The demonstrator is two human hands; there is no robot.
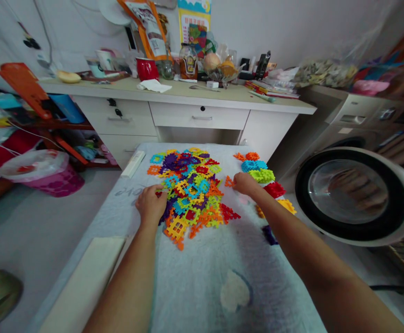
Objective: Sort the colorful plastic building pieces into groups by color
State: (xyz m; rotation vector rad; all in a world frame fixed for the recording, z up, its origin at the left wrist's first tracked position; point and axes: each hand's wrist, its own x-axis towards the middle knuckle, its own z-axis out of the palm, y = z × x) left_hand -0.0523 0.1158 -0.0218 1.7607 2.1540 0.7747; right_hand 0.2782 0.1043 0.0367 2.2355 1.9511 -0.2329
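Note:
A mixed heap of colourful plastic interlocking building pieces [191,185] lies in the middle of the cloth-covered table [195,286]. My right hand [245,183] pinches an orange building piece [228,181] just right of the heap. At the heap's left edge my left hand [151,203] has its fingers curled inward; what they hold, if anything, is hidden. Sorted by colour along the right side are orange pieces [252,156], blue pieces [254,165], green pieces [262,175], red pieces [274,189], yellow pieces [287,206] and purple pieces [269,235], some partly behind my right forearm.
A white box-like strip [133,164] rests at the table's far left corner. Behind stands a cabinet [202,115] with jars, a red pot [147,69] and books on top. A washing machine door [356,196] hangs open at right. A pink bin [49,173] is at left.

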